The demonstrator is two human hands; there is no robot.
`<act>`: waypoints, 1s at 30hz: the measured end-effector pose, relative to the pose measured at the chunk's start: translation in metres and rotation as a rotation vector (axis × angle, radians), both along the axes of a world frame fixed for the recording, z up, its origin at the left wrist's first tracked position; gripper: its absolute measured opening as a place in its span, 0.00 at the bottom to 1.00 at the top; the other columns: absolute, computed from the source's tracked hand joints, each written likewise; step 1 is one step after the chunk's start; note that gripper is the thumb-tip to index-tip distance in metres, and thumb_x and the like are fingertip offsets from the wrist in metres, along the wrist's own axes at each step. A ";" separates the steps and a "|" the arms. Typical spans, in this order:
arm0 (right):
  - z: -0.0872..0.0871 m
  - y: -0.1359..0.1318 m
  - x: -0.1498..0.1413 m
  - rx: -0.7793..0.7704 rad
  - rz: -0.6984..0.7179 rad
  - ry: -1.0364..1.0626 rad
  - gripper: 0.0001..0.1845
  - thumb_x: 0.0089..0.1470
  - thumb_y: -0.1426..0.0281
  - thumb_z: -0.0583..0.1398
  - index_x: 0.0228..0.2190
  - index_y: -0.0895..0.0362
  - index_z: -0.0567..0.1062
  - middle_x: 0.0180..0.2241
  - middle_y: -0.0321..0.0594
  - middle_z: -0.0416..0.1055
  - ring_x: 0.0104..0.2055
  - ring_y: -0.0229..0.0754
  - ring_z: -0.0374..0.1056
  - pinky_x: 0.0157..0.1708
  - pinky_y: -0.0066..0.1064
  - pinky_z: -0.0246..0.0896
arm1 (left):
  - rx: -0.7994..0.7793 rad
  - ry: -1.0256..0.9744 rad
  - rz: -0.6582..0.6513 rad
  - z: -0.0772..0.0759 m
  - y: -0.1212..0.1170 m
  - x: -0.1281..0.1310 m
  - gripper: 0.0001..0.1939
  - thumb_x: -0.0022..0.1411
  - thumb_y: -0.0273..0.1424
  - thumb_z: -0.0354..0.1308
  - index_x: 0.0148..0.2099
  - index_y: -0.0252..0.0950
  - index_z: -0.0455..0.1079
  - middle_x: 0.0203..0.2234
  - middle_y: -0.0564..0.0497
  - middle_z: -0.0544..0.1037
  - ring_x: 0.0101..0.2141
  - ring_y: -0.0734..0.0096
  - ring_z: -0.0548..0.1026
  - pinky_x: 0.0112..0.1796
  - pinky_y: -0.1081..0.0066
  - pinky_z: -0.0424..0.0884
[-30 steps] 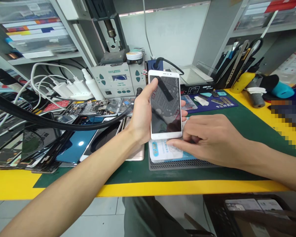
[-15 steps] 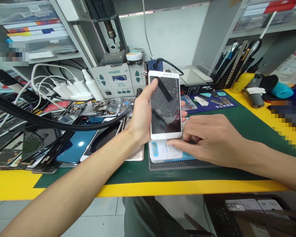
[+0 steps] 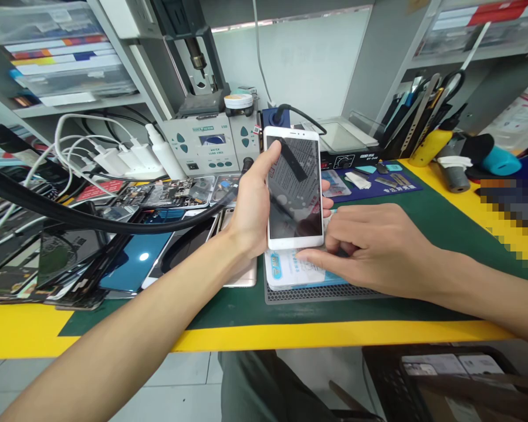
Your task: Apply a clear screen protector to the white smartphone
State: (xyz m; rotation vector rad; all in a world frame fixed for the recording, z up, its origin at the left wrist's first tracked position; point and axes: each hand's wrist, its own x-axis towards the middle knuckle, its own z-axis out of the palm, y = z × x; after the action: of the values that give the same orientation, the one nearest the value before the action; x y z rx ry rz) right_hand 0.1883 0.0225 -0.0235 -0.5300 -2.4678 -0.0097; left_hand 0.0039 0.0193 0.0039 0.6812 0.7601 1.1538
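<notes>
The white smartphone [image 3: 294, 199] is in the left hand [image 3: 253, 205], raised in front of the person over the middle of the worktop [image 3: 334, 335], its dark, reflective screen turned to the wearer. Its long axis runs nearly straight away from the body, the top end leaning a touch to the left. The left fingers are closed around it from behind: the thumb lies along the upper left edge, and fingertips show past the right edge.

The right hand [image 3: 382, 249] is at the lower right of the phone. Its fingers curl loosely and its thumb points left, below the phone's bottom edge. From those fingers the phone lies to the left and farther off, with the lower right corner just beside the knuckles; whether they touch it, or pinch anything, I cannot tell. The left hand is the nearer of the two, being already around the phone, while the right faces one long side near the bottom end.

Beneath both, a white-and-blue flat package [image 3: 290, 275] lies on a grey perforated mat [image 3: 308, 295]. A gold-backed phone [image 3: 247, 276] lies just left of that mat, partly under the left forearm.
</notes>
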 end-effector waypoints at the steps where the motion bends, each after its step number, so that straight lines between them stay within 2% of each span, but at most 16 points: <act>1: 0.000 0.000 0.000 0.002 0.000 0.002 0.22 0.62 0.62 0.64 0.20 0.55 0.66 0.20 0.34 0.66 0.22 0.36 0.59 0.25 0.33 0.50 | 0.004 0.004 0.006 0.000 0.000 0.000 0.31 0.72 0.51 0.39 0.54 0.34 0.74 0.44 0.44 0.82 0.58 0.39 0.75 0.49 0.46 0.78; 7: 0.000 0.000 0.000 0.010 0.007 0.006 0.21 0.62 0.63 0.65 0.21 0.55 0.66 0.20 0.34 0.66 0.22 0.36 0.60 0.25 0.32 0.50 | 0.058 0.039 0.057 0.000 -0.002 0.001 0.28 0.72 0.47 0.38 0.55 0.37 0.73 0.44 0.47 0.83 0.57 0.41 0.76 0.49 0.46 0.78; 12: 0.000 0.000 0.000 0.017 0.010 0.009 0.22 0.62 0.63 0.65 0.20 0.56 0.66 0.20 0.34 0.66 0.21 0.35 0.59 0.25 0.32 0.50 | 0.046 0.019 0.004 -0.002 -0.001 0.001 0.29 0.72 0.50 0.40 0.53 0.35 0.74 0.43 0.45 0.83 0.56 0.41 0.77 0.48 0.47 0.78; 17: 0.000 -0.001 0.000 0.021 0.011 0.015 0.22 0.62 0.63 0.65 0.20 0.56 0.66 0.20 0.34 0.65 0.22 0.35 0.59 0.25 0.31 0.50 | 0.034 -0.010 -0.023 -0.004 0.000 -0.001 0.30 0.71 0.52 0.42 0.48 0.34 0.75 0.37 0.44 0.81 0.53 0.44 0.79 0.43 0.53 0.81; 20: 0.000 -0.001 -0.001 0.026 0.006 0.016 0.22 0.62 0.63 0.65 0.20 0.56 0.67 0.19 0.33 0.65 0.21 0.34 0.58 0.24 0.31 0.50 | -0.010 -0.064 -0.045 -0.004 0.001 -0.001 0.31 0.70 0.54 0.45 0.47 0.32 0.75 0.37 0.42 0.80 0.53 0.43 0.79 0.42 0.55 0.81; 27: 0.000 0.000 0.000 0.031 0.013 0.015 0.21 0.61 0.64 0.65 0.20 0.56 0.67 0.19 0.33 0.64 0.21 0.34 0.58 0.24 0.31 0.50 | -0.087 -0.220 0.045 -0.001 0.000 0.000 0.24 0.71 0.43 0.44 0.49 0.33 0.74 0.39 0.43 0.81 0.52 0.47 0.80 0.43 0.55 0.80; 30: 0.000 0.000 0.000 0.027 0.021 0.019 0.21 0.61 0.64 0.65 0.20 0.57 0.67 0.19 0.33 0.64 0.22 0.34 0.58 0.24 0.31 0.50 | -0.116 -0.211 0.042 -0.002 0.000 -0.001 0.24 0.70 0.45 0.46 0.48 0.33 0.75 0.39 0.43 0.81 0.51 0.46 0.80 0.42 0.55 0.80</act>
State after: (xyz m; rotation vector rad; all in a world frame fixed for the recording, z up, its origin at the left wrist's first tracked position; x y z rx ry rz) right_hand 0.1881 0.0225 -0.0237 -0.4902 -2.4513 -0.0300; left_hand 0.0027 0.0197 0.0022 0.4406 0.6591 1.1888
